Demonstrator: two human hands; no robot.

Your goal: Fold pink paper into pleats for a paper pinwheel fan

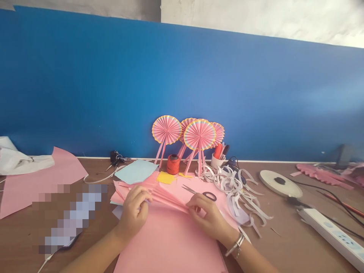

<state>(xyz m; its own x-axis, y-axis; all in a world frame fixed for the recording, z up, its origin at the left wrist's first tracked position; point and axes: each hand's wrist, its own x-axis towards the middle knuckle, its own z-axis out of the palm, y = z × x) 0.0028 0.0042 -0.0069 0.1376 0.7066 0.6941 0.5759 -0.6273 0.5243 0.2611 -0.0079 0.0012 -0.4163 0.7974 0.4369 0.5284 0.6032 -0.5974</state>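
A sheet of pink paper [170, 239] lies in front of me, its far end gathered into narrow accordion folds. My left hand [135, 206] is closed on the left part of the folded strip. Fingers of my right hand [206, 212] pinch the folds' right end, with the fingertips partly hidden. Just beyond the right hand rest scissors [209, 196] on more pink paper. Past the folds are a light blue sheet [136, 171], a yellow paper piece [165, 177] and a spool of red thread [173, 164].
Several pleated pink paper fans [167, 130] stand against the blue partition [113, 83]. Curled white paper strips [227, 182] heap up at right, near a cup [217, 162] of tools. Farther right are a round white lid [280, 184] and a power strip [335, 235]. Keys [118, 159] lie back left.
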